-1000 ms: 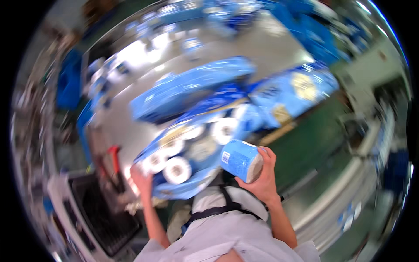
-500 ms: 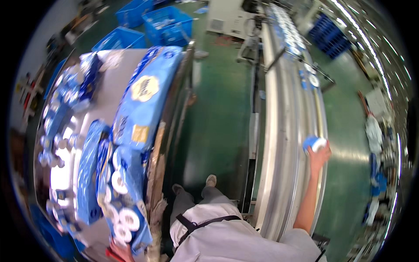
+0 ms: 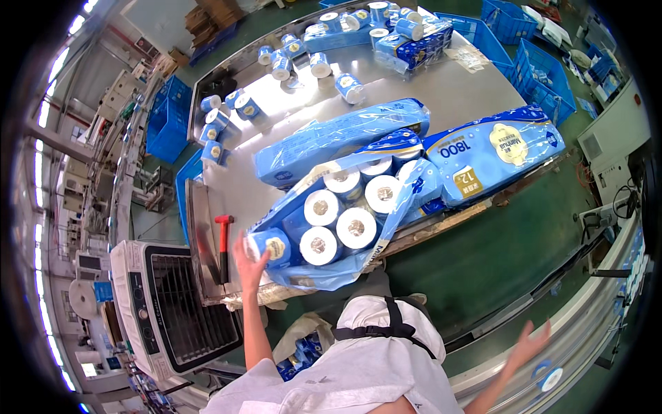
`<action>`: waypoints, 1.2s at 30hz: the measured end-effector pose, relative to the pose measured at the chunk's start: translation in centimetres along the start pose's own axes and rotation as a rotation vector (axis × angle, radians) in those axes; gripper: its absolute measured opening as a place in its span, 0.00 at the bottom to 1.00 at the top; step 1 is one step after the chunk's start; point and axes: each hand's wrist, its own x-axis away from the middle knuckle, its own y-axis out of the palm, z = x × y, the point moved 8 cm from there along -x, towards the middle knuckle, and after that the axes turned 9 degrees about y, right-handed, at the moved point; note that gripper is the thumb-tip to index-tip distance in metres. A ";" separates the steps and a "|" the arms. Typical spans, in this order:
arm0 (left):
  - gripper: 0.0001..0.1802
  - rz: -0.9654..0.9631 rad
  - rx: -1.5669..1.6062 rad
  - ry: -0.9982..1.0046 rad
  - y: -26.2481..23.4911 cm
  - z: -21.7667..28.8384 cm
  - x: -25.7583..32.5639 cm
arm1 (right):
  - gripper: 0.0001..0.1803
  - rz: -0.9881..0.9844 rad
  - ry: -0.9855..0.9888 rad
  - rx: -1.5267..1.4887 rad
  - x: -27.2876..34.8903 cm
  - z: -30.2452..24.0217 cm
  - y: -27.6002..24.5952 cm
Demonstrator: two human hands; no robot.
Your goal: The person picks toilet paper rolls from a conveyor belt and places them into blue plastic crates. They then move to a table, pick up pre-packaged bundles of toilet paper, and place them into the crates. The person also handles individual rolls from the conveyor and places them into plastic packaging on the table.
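A roll of toilet paper in a blue wrapper [image 3: 276, 245] lies at the open end of a big torn blue bag [image 3: 324, 272] on the metal table [image 3: 455, 90]. The person's left hand [image 3: 249, 261] is up against this roll, fingers curled round its side, at the near left corner of the table. I think the roll is light and soft, and it would squash a bit if squeezed hard. The shiny wrapper looks a little slippery, so the best place to hold it is round the middle, with fingers on one side and thumb on the other. More rolls [image 3: 345, 221] sit in the same bag, packed close, their white ends and brown tubes facing up. Behind it lies a long blue bag [image 3: 338, 141] that looks flat and partly empty, and to the right a full, closed pack [image 3: 500, 159] lies near the table edge. Loose wrapped rolls [image 3: 296, 62] are scattered at the far end of the table. A red hammer [image 3: 223, 241] lies just left of the hand. Blue crates [image 3: 531, 58] stand on the green floor beyond the table; I cannot tell what is in them. The right hand [image 3: 527, 343] is far off to the right, spread wide and holding nothing, above a long metal conveyor [image 3: 586, 324]. A small blue roll [image 3: 549, 378] lies on the conveyor just beside that hand.
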 end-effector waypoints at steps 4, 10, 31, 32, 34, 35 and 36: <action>0.55 -0.149 0.655 -0.157 0.9 12.8 -2.4 | 0.54 -0.772 -0.348 -0.562 10.4 -25.0 11.7; 0.57 -0.689 0.885 0.055 10.7 22.5 3.3 | 0.70 -1.564 -0.293 -0.977 22.2 -32.5 20.0; 0.62 -0.641 0.010 0.854 15.8 28.4 0.4 | 0.49 0.107 0.400 -0.683 7.7 1.6 -8.7; 0.61 -0.747 0.174 0.927 16.7 35.1 3.3 | 0.49 0.152 0.226 -0.417 7.7 -1.7 -6.7; 0.59 -0.904 0.379 1.155 18.4 45.5 9.9 | 0.50 0.016 0.136 -0.417 8.2 -9.9 -3.3; 0.57 -0.913 0.406 1.280 18.9 48.6 13.0 | 0.50 -0.058 0.111 -0.446 8.8 -12.2 -1.7; 0.56 -0.921 0.449 1.378 19.9 50.5 15.9 | 0.50 -0.116 0.108 -0.499 9.6 -13.7 -0.8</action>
